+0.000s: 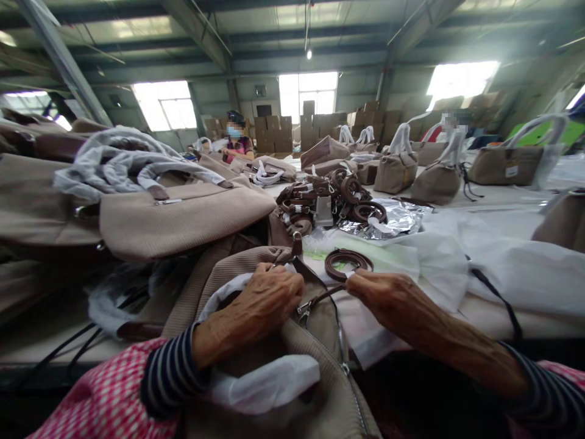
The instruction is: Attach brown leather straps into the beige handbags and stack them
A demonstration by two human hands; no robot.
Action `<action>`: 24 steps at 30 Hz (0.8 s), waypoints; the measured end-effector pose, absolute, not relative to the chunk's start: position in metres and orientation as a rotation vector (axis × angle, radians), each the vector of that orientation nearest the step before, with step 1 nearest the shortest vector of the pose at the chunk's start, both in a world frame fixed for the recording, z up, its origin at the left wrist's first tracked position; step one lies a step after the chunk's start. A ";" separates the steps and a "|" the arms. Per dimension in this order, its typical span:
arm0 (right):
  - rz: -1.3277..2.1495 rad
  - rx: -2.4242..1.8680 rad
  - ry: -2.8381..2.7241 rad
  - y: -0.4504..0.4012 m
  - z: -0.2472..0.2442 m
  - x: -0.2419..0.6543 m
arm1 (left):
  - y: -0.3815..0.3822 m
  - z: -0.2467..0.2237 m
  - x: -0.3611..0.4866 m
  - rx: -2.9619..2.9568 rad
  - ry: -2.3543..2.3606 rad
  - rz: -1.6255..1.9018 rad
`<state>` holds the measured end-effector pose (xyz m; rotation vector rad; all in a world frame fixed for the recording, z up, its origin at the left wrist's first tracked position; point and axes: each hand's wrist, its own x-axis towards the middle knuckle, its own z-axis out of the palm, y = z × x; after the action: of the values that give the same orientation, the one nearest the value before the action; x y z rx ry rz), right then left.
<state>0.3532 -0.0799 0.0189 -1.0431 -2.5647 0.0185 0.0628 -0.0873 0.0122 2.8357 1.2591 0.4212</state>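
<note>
— Nearest the lens, at the bottom of the frame, what do you make out?

— Pink checked fabric and striped sleeves, cut off by the lower edge. Between them sits a tan handbag (315,366), its open zipper running down to the bottom centre; its lower part runs out of frame, and white stuffing paper (265,381) bulges from it.

— And the left hand (260,305)?

— Curled over the bag's top edge at lower centre, knuckles up. Fingertips are tucked out of sight, so what they pinch is hidden; they seem closed near the metal clasp (304,314).

— The right hand (388,299)?

— Just right of centre, fingers closed on the end of a brown leather strap (347,263). That strap loops on the white table (503,305) just above the hand, and one thin end runs back to the clasp.

— Anything hard to read farther off?

— A pile of coiled brown straps (329,198) at centre lies partly on crinkled silver foil (393,219); single straps cannot be counted. Stacked tan bags (183,219) fill the left. More bags with white-wrapped handles (397,164) stand upper right. A person in a mask (236,143) sits upper centre-left, half hidden by bags.
</note>
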 end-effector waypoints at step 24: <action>1.449 -0.901 -1.364 -0.066 0.007 0.287 | -0.077 0.035 0.073 1.818 0.998 0.866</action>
<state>0.2872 -0.0656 0.0067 -0.9008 -1.3641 1.4486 0.0733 -0.0774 0.0353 1.8179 0.9984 0.8655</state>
